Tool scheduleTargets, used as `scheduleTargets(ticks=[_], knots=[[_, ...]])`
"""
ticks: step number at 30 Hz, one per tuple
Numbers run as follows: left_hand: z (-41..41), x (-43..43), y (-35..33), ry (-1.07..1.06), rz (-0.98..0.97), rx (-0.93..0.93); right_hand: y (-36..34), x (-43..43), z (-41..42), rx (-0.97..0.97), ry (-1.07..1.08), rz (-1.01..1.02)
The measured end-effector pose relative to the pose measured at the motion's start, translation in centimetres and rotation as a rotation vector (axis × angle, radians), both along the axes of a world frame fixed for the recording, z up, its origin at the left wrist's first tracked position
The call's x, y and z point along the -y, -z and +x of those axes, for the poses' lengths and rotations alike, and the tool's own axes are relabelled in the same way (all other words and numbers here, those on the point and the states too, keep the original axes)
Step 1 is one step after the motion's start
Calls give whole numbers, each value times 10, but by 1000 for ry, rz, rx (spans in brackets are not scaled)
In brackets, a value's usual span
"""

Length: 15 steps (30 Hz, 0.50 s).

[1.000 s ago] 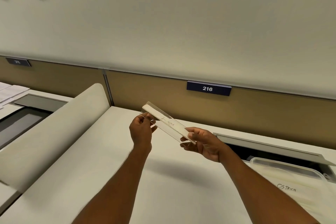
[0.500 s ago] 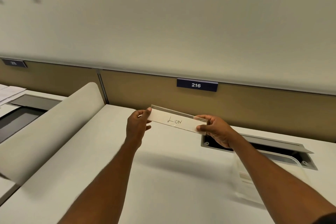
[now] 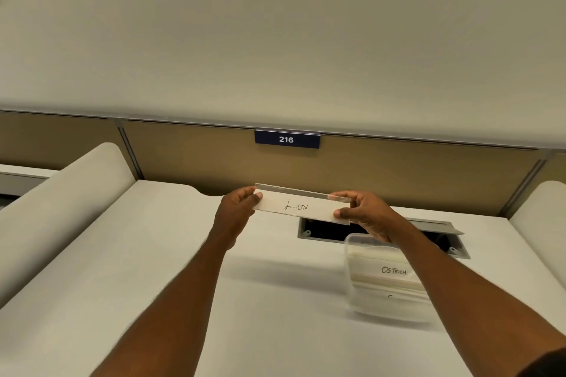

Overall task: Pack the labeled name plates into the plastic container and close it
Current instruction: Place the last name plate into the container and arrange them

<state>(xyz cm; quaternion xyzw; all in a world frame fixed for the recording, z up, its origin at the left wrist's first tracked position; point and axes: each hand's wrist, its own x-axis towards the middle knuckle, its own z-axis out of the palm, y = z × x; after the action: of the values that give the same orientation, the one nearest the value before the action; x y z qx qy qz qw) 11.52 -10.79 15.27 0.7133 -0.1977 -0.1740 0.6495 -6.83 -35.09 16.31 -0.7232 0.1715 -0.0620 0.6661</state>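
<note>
A clear name plate (image 3: 301, 206) with a white card reading "LION" is held level above the white desk (image 3: 153, 269). My left hand (image 3: 237, 208) pinches its left end and my right hand (image 3: 366, 213) pinches its right end. To the lower right, a clear plastic container (image 3: 384, 277) stands open on the desk, partly behind my right forearm. Inside it lie other name plates, the top one reading "OSTRICH" (image 3: 393, 270).
An open cable hatch (image 3: 324, 231) with a raised grey flap cuts into the desk just behind the container. A tan partition carries a blue "216" sign (image 3: 287, 139). Rounded white dividers rise at the left (image 3: 61, 193) and far right (image 3: 542, 205).
The plate has turned from tilted end-on to level with its "LION" label facing me, and sits a little farther right. The view has swung right, which brings the container into sight.
</note>
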Motion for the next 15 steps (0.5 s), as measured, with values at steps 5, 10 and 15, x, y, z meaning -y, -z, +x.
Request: scheduleTargets(ticks=[5, 10, 15], knots=[[-34, 38, 8, 129, 46, 23, 0, 36, -46, -97, 27, -220], [-75, 83, 20, 193, 117, 5, 5, 66, -92, -193, 8, -371], [-115, 123, 37, 202, 333, 56, 21, 93, -127, -322, 52, -483]])
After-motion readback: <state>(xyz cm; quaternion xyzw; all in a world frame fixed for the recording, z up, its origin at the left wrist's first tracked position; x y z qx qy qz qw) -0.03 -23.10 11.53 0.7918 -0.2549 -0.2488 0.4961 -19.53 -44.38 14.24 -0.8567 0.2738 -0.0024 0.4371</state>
